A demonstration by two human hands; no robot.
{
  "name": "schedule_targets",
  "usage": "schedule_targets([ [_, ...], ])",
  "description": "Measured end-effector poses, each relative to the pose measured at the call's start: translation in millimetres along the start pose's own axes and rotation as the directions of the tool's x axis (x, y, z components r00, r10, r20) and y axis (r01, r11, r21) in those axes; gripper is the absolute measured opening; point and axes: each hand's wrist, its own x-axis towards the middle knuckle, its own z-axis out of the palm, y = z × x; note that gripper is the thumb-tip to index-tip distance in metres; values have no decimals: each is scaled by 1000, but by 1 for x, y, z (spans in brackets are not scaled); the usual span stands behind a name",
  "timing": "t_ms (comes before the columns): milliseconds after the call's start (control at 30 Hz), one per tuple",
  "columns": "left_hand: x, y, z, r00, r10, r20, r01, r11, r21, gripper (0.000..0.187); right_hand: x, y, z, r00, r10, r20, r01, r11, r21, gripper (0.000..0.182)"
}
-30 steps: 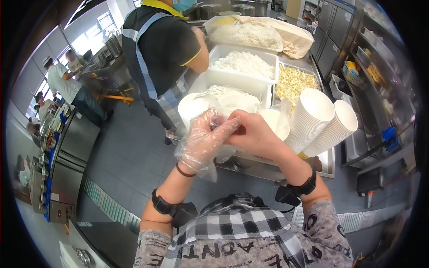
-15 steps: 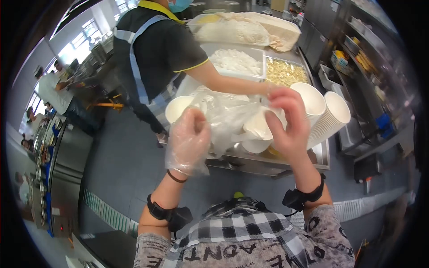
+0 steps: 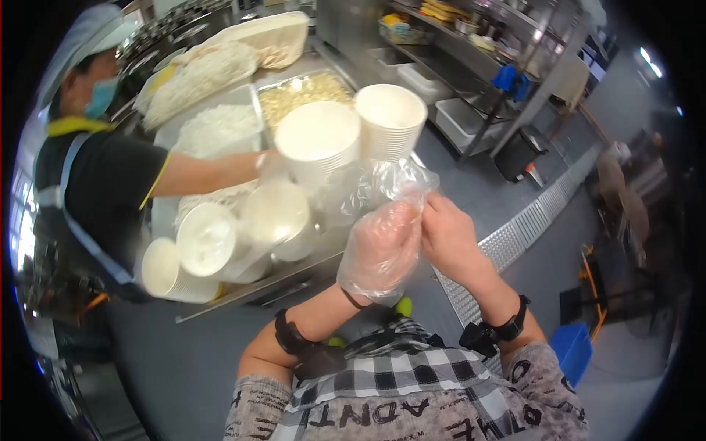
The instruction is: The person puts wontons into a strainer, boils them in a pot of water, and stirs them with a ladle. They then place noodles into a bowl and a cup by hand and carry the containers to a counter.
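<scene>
My left hand (image 3: pixel 382 246) wears a thin clear plastic glove and is closed. Beside it my bare right hand (image 3: pixel 450 235) is closed too, its fingertips touching those of the left. Between them they pinch a loose clear disposable glove (image 3: pixel 368 184), its crumpled film spreading away to the left. Behind that film stand two stacks of white paper tubs, a wide stack (image 3: pixel 320 140) and a narrower stack (image 3: pixel 390 121). Left of my hands are more white tubs (image 3: pixel 208 239), one with pale contents.
A co-worker (image 3: pixel 95 169) in a mask and cap reaches across the steel table (image 3: pixel 294 275) from the left. Trays of white food (image 3: pixel 217 132) and pale yellow pieces (image 3: pixel 305 95) sit there. At right are a rack (image 3: pixel 441 66), a bin (image 3: pixel 521 151) and a floor drain (image 3: pixel 515 235).
My view has swung right, so the table and co-worker now appear further left. My hands, apart before, have come together at the loose glove; my right fingers have closed on it.
</scene>
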Motion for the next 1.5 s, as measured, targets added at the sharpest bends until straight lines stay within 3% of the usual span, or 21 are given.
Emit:
schedule_targets([
  [100,20,-8,58,988,15,154,-20,999,28,18,-16,52,-9,985,132,-109,-122,988,93,33],
  [167,38,-13,101,968,-99,232,33,961,274,18,-26,94,-14,921,355,-158,-274,882,384,34],
  [300,71,-42,222,928,-84,364,-53,935,350,18,-45,222,-15,860,484,-159,-381,818,431,31],
  [367,80,-47,283,911,-17,411,-170,894,415,12,-57,289,-10,897,402,-183,-343,895,284,31],
  [400,90,-45,304,909,-6,417,-164,914,372,11,-61,313,-14,925,370,-90,-322,886,334,26],
  [500,123,-55,351,944,92,316,-193,933,305,13,-62,357,-18,947,282,-153,-239,938,251,22],
  [633,164,-75,384,941,-180,288,25,883,469,14,-44,400,-23,914,315,-256,-235,924,301,20],
  [700,182,-88,389,940,-291,181,172,857,486,13,-26,411,-27,868,480,-129,-376,805,459,25],
  [733,189,-93,391,939,-301,167,184,849,496,13,-15,423,-15,876,468,-120,-367,805,466,25],
  [800,200,-104,395,961,-243,133,159,877,454,10,7,452,19,847,439,300,-531,660,532,27],
  [833,205,-114,397,960,-253,117,174,872,457,10,21,464,30,851,424,310,-525,666,529,27],
  [900,215,-138,399,982,-90,165,6,892,452,9,51,483,45,939,264,220,-314,919,237,36],
  [1033,246,-196,399,959,-277,55,209,829,519,17,121,498,35,896,266,356,-357,907,221,45],
  [1100,259,-219,400,931,-364,-21,323,797,511,18,158,488,10,497,345,796,-694,709,125,52],
  [1233,291,-257,392,935,-342,-94,333,755,565,19,199,499,22,412,305,859,-523,851,-50,52],
  [1300,306,-279,382,928,-291,-233,373,735,566,12,211,509,30,723,77,687,-171,983,70,47],
  [1333,313,-284,376,920,-301,-252,392,725,566,12,218,517,42,716,59,696,-153,985,74,47],
  [1400,327,-289,366,858,-441,-262,510,676,532,13,230,538,78,897,-246,368,130,941,311,39],
  [1433,332,-290,365,847,-451,-282,529,662,531,13,244,541,92,887,-267,377,144,936,322,39],
  [1467,337,-291,365,871,-432,-235,488,698,524,12,264,541,108,895,-62,442,-187,847,497,34],
  [1500,341,-293,365,891,-412,-191,448,728,518,12,282,545,124,827,115,550,-488,633,601,30],
])
